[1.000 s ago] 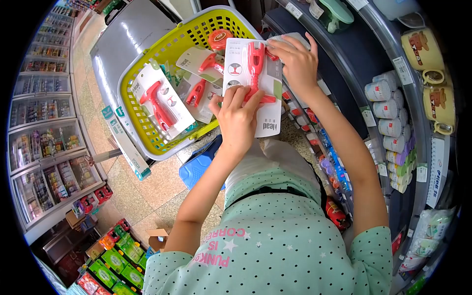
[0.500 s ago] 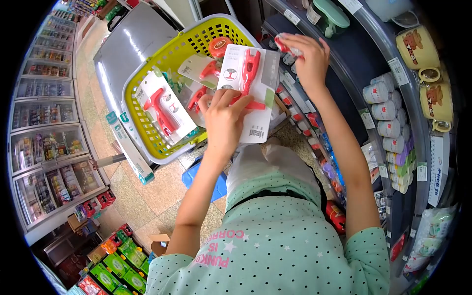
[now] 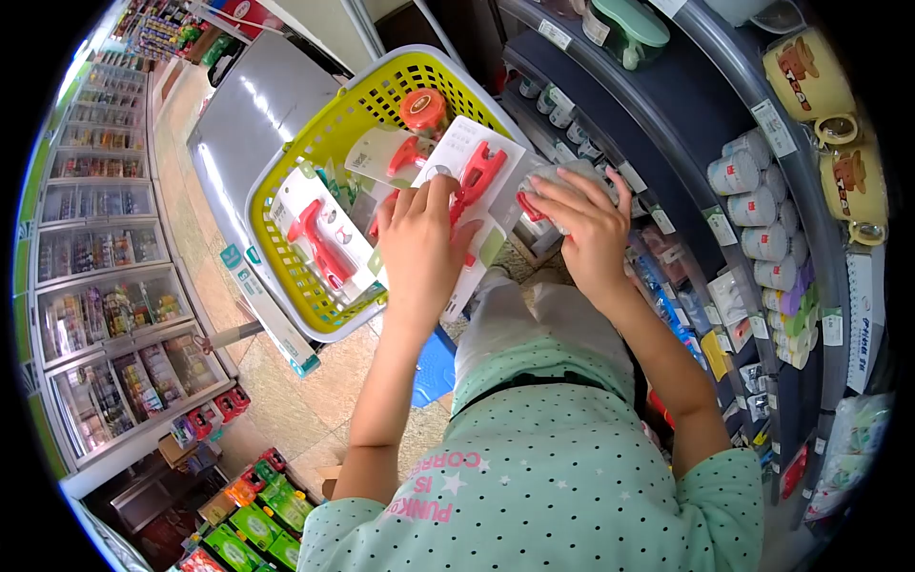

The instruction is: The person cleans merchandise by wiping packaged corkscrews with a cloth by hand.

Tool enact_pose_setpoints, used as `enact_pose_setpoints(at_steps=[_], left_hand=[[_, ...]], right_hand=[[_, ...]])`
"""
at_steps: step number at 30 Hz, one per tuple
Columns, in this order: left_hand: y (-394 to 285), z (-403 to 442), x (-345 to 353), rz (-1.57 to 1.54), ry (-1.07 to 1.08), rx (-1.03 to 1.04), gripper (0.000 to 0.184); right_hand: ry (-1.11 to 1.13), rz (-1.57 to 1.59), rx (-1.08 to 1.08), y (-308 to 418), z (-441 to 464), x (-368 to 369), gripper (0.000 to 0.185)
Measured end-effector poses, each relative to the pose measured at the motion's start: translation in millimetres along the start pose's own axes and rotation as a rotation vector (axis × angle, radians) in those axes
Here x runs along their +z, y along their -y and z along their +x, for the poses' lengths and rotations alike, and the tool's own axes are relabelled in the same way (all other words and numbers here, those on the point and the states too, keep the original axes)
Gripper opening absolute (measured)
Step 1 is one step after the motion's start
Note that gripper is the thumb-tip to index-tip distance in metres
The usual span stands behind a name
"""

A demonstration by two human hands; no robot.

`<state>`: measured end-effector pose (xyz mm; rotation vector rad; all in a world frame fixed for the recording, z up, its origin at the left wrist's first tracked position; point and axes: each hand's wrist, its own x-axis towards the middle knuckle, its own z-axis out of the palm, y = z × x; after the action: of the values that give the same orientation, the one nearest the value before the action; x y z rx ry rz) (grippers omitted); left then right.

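Observation:
My left hand (image 3: 424,243) grips a carded red kitchen tool (image 3: 479,173), its white card tilted over the right side of the yellow-green basket (image 3: 315,124). My right hand (image 3: 589,229) is closed around a crumpled grey-white cloth (image 3: 569,181) with a patch of red. This cloth is right beside the card's edge; whether they touch I cannot tell. Inside the basket lies a red peeler (image 3: 319,243) on a white card, at the left. Another carded red tool (image 3: 408,154) is behind my left hand, partly covered. A round red item (image 3: 422,110) sits near the basket's far end.
A grey metal surface (image 3: 253,105) is behind the basket. Curved dark shelves on the right carry white rolls (image 3: 753,205), yellow mugs (image 3: 808,76) and a green container (image 3: 634,24). Clear drawers (image 3: 114,286) line the left side. A blue stool (image 3: 436,367) stands on the tiled floor.
My right hand has come from the shelf side down and left to the card, with the cloth in it. The card in my left hand has tilted clockwise.

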<state>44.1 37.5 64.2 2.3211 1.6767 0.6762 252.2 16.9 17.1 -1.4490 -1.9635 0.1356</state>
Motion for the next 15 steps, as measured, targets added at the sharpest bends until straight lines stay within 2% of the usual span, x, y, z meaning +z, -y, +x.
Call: enact_pose_setpoints(at_steps=[3, 6, 15], left_hand=[[-7.4, 9.3, 24.1, 0.076, -0.098, -0.078, 0.037], [-5.2, 13.3, 37.4, 0.112, -0.153, -0.083, 0.042], [-16.0, 1.9, 32.1, 0.018, -0.052, -0.003, 0.041]], right_hand=[[0.005, 0.034, 0.011, 2.7, -2.4, -2.6, 0.051], [0.003, 0.053, 0.039, -2.8, -1.1, -10.0, 0.045], [-0.087, -0.015, 0.018, -29.8, 32.8, -17.9, 0.044]])
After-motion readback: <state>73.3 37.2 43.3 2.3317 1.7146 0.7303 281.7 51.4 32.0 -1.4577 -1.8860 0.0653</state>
